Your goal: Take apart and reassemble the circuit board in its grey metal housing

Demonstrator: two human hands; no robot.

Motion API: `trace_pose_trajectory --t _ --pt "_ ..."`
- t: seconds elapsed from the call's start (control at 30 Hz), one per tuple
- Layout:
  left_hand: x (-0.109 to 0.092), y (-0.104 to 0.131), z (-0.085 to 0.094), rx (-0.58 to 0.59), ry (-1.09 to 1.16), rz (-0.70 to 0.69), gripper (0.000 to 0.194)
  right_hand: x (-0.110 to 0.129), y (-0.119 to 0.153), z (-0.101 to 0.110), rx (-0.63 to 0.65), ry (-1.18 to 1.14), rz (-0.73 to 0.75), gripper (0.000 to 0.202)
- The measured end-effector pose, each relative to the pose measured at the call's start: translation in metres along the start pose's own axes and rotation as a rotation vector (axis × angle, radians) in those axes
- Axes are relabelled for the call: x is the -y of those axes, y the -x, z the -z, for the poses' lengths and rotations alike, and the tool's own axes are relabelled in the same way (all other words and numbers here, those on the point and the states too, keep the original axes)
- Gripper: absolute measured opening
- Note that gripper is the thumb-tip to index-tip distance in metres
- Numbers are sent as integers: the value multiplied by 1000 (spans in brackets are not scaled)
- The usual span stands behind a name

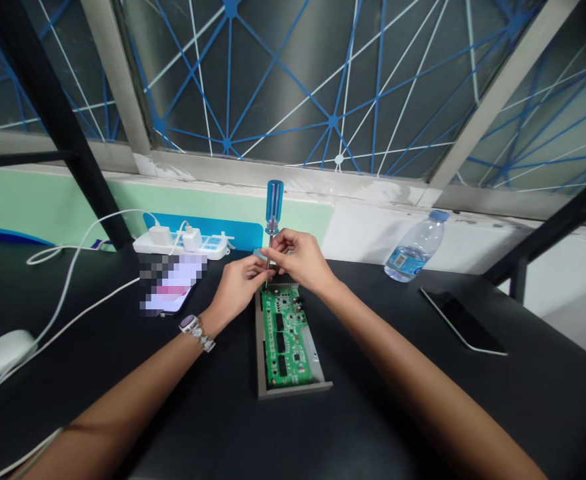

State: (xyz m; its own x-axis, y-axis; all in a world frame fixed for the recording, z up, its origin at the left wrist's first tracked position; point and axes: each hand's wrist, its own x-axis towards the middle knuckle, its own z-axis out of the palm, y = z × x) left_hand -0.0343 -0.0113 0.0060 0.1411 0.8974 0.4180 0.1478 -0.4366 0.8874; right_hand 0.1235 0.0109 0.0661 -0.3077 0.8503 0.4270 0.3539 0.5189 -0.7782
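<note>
A screwdriver (274,203) with a clear blue handle stands nearly upright over the far left corner of a green circuit board (287,333). The board sits inside a grey metal case (261,360) whose top is uncovered. My right hand (300,257) pinches the screwdriver's shaft just below the handle. Lower down, the fingers of my left hand (240,283) are closed together around the shaft near its tip, at the case's far end. Whether a screw is between those fingers is too small to make out. A watch (191,325) is on my left wrist.
On the left are a lit phone (175,287), a white power strip (217,248) with plugs, a white adapter (3,353) and loose white cables (80,250). A water bottle (415,250) and a dark phone (460,320) lie to the right on the black table (373,420). Windows rise behind.
</note>
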Motion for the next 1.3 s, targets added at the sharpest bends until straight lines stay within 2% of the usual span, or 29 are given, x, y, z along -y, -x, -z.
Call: trace_pose_trajectory --t 0.07,0.17,0.27,0.43,0.53,0.7,0.77,0.97,1.07,1.17,1.3 --pt "3 -3 3 65 39 22 17 0 0 2 35 -29 -15 25" --pt "5 -6 8 152 84 45 20 4 0 7 175 -151 -58 33" --pt "2 -8 10 217 61 25 18 9 -1 12 282 -262 -92 32" --pt "-5 -8 11 304 -13 -75 20 11 0 11 246 -244 -85 24" --pt "-6 -6 9 256 -38 -104 16 9 1 8 177 -171 -57 17" --pt "-4 -1 4 5 -153 -102 22 5 2 2 57 -98 -22 16" --pt "-5 1 2 -53 -185 -102 21 4 2 0 4 -43 -22 17" --pt "-7 2 -1 -106 -173 -97 21 2 3 -7 -112 49 15 16" --pt "-5 0 1 -56 -90 -58 17 1 3 -7 -111 37 20 19" --pt "-3 -3 5 46 8 -10 14 2 2 -3 -33 -40 5 23" --pt "-2 -8 12 178 42 3 17 8 -1 8 193 -188 -57 28"
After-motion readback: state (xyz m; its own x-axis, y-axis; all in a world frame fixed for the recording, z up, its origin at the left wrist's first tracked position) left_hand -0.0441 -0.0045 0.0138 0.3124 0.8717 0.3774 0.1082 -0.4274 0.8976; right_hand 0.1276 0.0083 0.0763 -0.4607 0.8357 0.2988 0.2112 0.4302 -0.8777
